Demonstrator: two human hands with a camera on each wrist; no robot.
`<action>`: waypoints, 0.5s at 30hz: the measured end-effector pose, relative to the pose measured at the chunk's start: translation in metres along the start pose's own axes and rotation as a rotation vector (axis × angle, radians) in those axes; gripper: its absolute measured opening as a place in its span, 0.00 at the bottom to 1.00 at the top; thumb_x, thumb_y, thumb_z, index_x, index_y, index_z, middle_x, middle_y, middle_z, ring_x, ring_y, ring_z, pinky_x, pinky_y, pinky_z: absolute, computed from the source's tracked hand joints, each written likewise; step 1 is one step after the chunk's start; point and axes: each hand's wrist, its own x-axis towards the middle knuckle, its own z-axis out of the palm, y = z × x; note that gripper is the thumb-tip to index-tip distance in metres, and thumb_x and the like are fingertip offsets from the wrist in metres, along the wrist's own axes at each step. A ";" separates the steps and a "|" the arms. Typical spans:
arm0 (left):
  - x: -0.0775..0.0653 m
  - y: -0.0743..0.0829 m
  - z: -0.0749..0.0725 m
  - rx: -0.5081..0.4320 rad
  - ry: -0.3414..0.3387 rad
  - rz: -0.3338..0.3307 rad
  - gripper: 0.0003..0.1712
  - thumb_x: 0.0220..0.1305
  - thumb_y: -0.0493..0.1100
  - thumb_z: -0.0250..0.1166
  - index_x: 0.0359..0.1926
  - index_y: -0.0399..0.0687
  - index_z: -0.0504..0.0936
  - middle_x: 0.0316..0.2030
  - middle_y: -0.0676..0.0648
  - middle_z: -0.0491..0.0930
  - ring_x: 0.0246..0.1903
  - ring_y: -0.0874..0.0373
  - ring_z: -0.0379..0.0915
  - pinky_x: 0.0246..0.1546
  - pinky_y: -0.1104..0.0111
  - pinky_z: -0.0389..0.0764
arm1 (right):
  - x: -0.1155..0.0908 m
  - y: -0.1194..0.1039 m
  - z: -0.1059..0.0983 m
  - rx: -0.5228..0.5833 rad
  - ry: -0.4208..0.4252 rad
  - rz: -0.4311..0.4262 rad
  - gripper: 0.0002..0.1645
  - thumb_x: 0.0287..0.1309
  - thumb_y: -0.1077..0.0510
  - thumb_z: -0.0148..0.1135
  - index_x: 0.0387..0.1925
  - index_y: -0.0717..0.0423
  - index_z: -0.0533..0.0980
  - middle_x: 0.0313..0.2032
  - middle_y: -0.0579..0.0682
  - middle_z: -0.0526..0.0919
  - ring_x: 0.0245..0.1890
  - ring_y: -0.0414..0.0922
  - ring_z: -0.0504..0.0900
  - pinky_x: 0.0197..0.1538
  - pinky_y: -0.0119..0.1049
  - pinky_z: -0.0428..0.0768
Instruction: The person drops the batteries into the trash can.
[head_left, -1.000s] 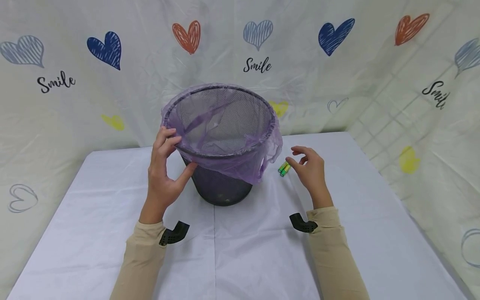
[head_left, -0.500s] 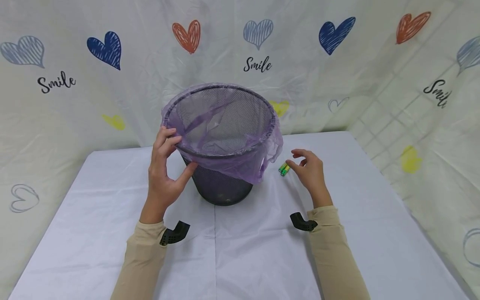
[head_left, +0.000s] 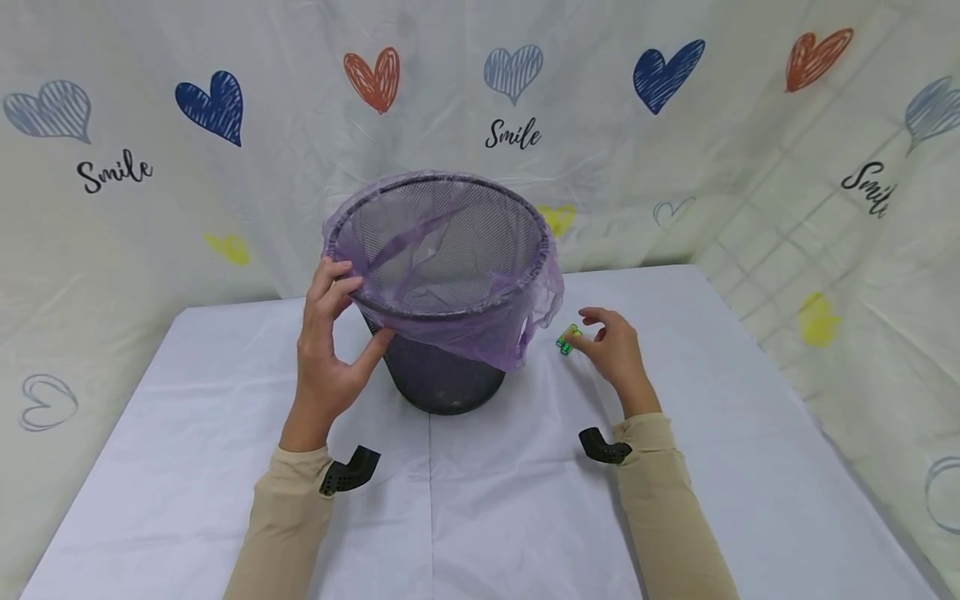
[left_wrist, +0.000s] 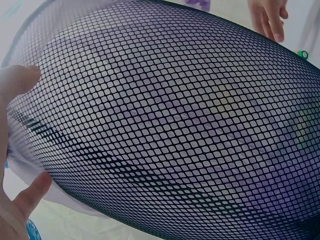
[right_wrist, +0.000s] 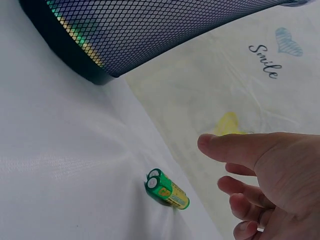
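A black mesh wastebasket [head_left: 448, 387] stands upright on the table, lined with a purple plastic bag [head_left: 480, 335] folded over its rim. My left hand [head_left: 324, 358] holds the basket's left side, fingers at the rim and thumb on the front just below. Two green-and-yellow batteries [right_wrist: 167, 189] lie side by side to the basket's right. Above them hovers my right hand [head_left: 613, 354], its thumb and forefinger apart with nothing between them. In the head view the thumb overlaps the batteries; in the right wrist view there is a gap.
Green and yellow patches [right_wrist: 80, 37] show through the mesh near the basket's base. A white cloth covers the table [head_left: 510, 517]. Behind it hangs a pale curtain [head_left: 435, 133] printed with hearts and "Smile".
My right hand has shifted slightly left and down, so its thumb covers part of the batteries. The left hand and basket have stayed put, and the head view has tilted a little.
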 end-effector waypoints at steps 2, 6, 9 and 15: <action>0.000 -0.001 0.000 -0.001 0.002 0.002 0.35 0.54 0.54 0.64 0.56 0.35 0.68 0.62 0.38 0.64 0.69 0.43 0.48 0.60 0.69 0.71 | 0.001 0.002 0.002 -0.005 -0.021 0.011 0.29 0.47 0.55 0.68 0.53 0.55 0.72 0.45 0.57 0.78 0.31 0.46 0.69 0.30 0.33 0.67; 0.000 -0.001 0.001 0.003 0.007 0.002 0.35 0.54 0.54 0.64 0.55 0.34 0.68 0.61 0.37 0.64 0.68 0.42 0.48 0.60 0.70 0.70 | 0.002 0.004 0.005 -0.010 -0.050 0.029 0.32 0.46 0.54 0.68 0.55 0.55 0.71 0.47 0.57 0.77 0.33 0.48 0.70 0.31 0.34 0.67; -0.001 -0.002 0.001 0.002 0.008 0.000 0.35 0.54 0.53 0.64 0.55 0.33 0.67 0.60 0.36 0.64 0.68 0.42 0.48 0.60 0.70 0.70 | 0.002 0.007 0.007 -0.017 -0.059 0.036 0.33 0.46 0.53 0.69 0.55 0.55 0.71 0.47 0.57 0.77 0.34 0.48 0.70 0.32 0.34 0.67; -0.001 -0.001 0.001 0.004 0.004 -0.003 0.35 0.54 0.54 0.64 0.55 0.34 0.67 0.61 0.37 0.64 0.69 0.42 0.48 0.60 0.69 0.70 | 0.002 0.013 0.011 -0.038 -0.068 0.041 0.34 0.44 0.52 0.70 0.55 0.56 0.71 0.48 0.58 0.76 0.34 0.49 0.70 0.34 0.35 0.67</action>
